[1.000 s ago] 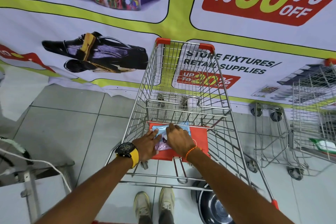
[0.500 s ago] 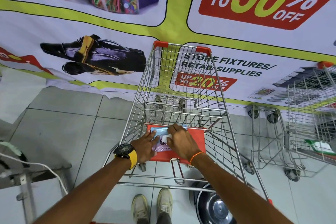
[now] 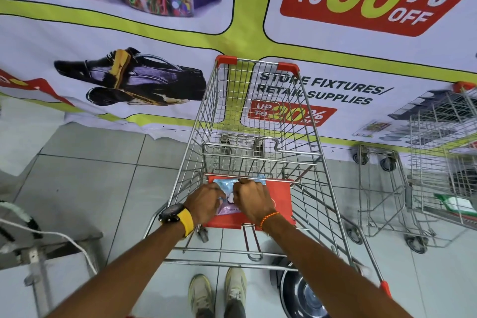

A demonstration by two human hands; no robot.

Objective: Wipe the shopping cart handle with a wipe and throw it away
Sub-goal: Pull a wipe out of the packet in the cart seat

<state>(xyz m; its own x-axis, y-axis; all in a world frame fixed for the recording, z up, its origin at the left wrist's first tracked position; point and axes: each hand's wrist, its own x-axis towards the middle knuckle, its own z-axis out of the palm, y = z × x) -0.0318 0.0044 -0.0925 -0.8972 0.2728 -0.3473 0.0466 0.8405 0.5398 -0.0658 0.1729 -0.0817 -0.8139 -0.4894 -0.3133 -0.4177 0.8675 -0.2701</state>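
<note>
A wire shopping cart point(image 3: 258, 116) with red corner caps stands in front of me. A blue and purple pack of wipes point(image 3: 227, 187) lies on its red child-seat flap point(image 3: 281, 201). My left hand point(image 3: 205, 201), with a black watch on a yellow strap, presses on the pack's left side. My right hand point(image 3: 251, 197) is closed over the pack's middle, pinching a bit of white wipe point(image 3: 230, 197) at the opening. The cart's handle is mostly out of sight; only a red end cap point(image 3: 384, 286) shows at lower right.
A second wire cart point(image 3: 426, 175) stands to the right with a green item inside. A printed sale banner point(image 3: 154, 46) covers the wall ahead. A metal stand point(image 3: 38, 253) with a white cable is at lower left. A black round bin point(image 3: 299, 294) sits by my feet.
My right hand has curled tighter over the pack's opening and a bit of white wipe shows between the hands. The left hand stays on the pack.
</note>
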